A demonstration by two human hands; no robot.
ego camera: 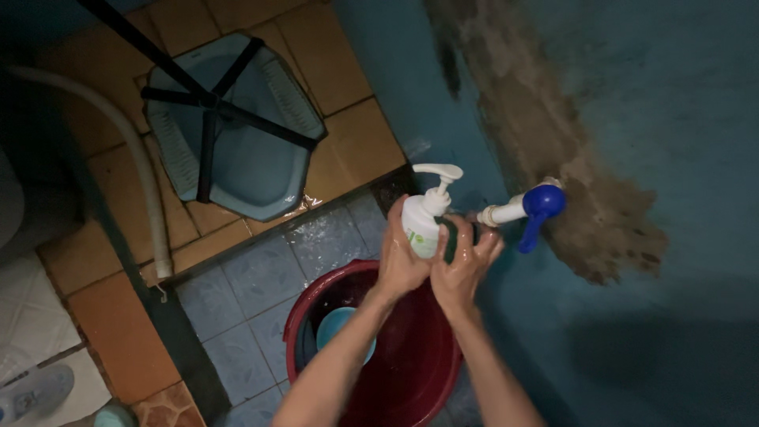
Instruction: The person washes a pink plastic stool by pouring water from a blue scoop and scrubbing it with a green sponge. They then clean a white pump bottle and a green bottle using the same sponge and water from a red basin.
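My left hand [402, 257] holds a white pump bottle [424, 217]. My fingers wrap around its round body, so the hand is closed tight on it. The bottle stands almost straight up. It has a white pump on top with a long flat spout that points to the right. On its front is a small label with a bit of green on it. My thumb covers part of the label.

My right hand [465, 265] is just beside the bottle, on its right side. Its fingers are spread and a little bent, and they look wet and shiny. This hand holds nothing. My two hands are close together, and they touch near the palms.

Right behind my right hand is a tap [526, 208]. It has a white pipe and a blue handle that hangs down. It sticks out of a blue-green wall [680, 103] with a big brown patch on it.

Under my hands is a dark red bucket [431, 372]. Inside it, on the left, is a light blue scoop [336, 328].

The floor [245, 316] near the bucket has wet blue-grey tiles. Further away is a step with orange tiles. A pale blue squat toilet [253, 166] is set in it, and black bars cross over it. A white hose [150, 205] runs along the left.
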